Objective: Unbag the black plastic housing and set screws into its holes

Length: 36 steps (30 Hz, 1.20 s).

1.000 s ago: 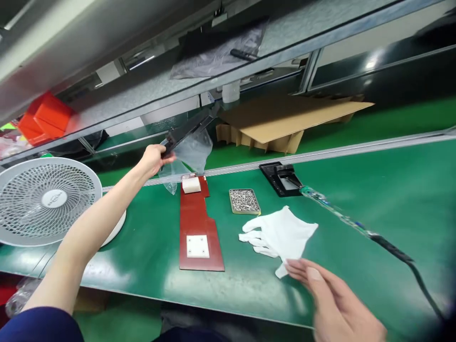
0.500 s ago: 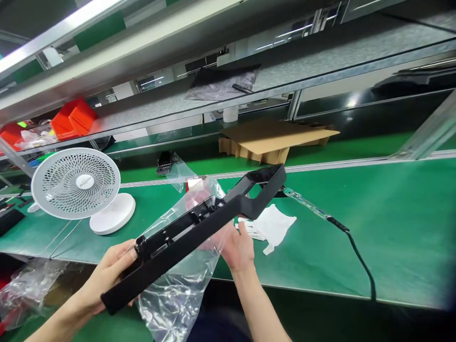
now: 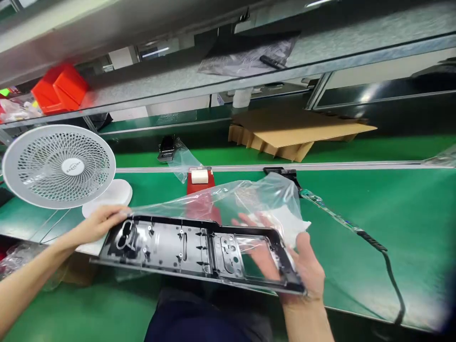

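A long black plastic housing (image 3: 192, 247) spans the space between my hands, its ribbed inner side turned up and a rectangular window at its right end. My left hand (image 3: 101, 225) pinches the housing's left end along with the edge of a clear plastic bag (image 3: 228, 194). The bag drapes behind and beneath the housing. Under the right end lies my right hand (image 3: 302, 266), palm up with fingers stretched out. Some of those fingers show through the window and the film; the thumb points up beside the end.
A white fan (image 3: 73, 166) stands left on the green bench (image 3: 356, 204). Behind the bag are a red item with a white block (image 3: 199, 177) and a white glove-like cloth (image 3: 290, 228). A clear-handled tool with a black cable (image 3: 331, 213) lies right. Cardboard dividers (image 3: 299, 130) sit behind.
The housing has turned from a steep diagonal to nearly level, showing its inner side. My right hand has moved right, under the windowed end. The view has shifted downward and closer.
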Motion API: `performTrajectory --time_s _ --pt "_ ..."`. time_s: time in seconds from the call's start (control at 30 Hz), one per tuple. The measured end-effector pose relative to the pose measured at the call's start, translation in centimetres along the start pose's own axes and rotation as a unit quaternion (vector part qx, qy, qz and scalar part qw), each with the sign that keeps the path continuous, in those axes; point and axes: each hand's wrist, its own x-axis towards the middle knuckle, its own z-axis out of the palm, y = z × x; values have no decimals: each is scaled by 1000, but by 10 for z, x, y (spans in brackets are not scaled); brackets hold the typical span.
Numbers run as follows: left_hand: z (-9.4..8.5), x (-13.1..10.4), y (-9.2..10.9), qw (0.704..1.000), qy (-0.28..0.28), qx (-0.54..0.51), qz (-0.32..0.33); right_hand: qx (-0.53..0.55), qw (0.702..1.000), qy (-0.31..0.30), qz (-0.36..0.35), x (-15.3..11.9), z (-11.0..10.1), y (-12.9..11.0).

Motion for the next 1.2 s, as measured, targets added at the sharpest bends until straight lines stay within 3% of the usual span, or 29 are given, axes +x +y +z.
performTrajectory --time_s 0.1,0.2,0.3,0.4,0.5,0.57,0.63,0.73,0.8,0.83,0.9,0.93,1.0,1.07,1.13,1.2 --pt "-16 55 0 999 40 10 2 -95 992 27 84 -15 2 9" --pt "-21 114 -2 1000 11 -22 8 -149 980 98 93 -24 14 31" --pt "-15 171 0 997 -3 -71 31 -127 979 146 71 -27 21 59" --pt "-6 214 6 993 -25 -101 47 -69 977 187 72 -25 15 77" --pt "3 235 2 969 38 -242 16 3 965 236 118 -19 5 79" --pt "17 230 -11 902 158 -400 -30 44 945 293 136 -12 4 75" --pt "40 209 -30 797 300 -514 -99 80 926 341 145 -5 10 71" --pt "89 147 -53 733 412 -515 -165 118 912 358 158 5 21 71" --pt "122 96 -53 692 475 -507 -196 131 911 360 156 9 26 74" --pt "136 73 -48 699 449 -513 -215 133 911 359 154 11 28 76" --pt "160 39 -30 733 292 -559 -253 132 912 355 156 13 30 81" --pt "170 30 -20 733 215 -595 -252 128 914 350 158 14 31 84" --pt "183 27 -4 701 104 -666 -232 108 923 335 158 15 32 91" --pt "189 40 4 671 67 -716 -184 82 937 294 169 13 31 100" --pt "189 56 6 658 75 -739 -120 64 953 227 189 7 29 109" --pt "188 68 6 646 80 -752 -105 54 964 155 207 -2 26 116"
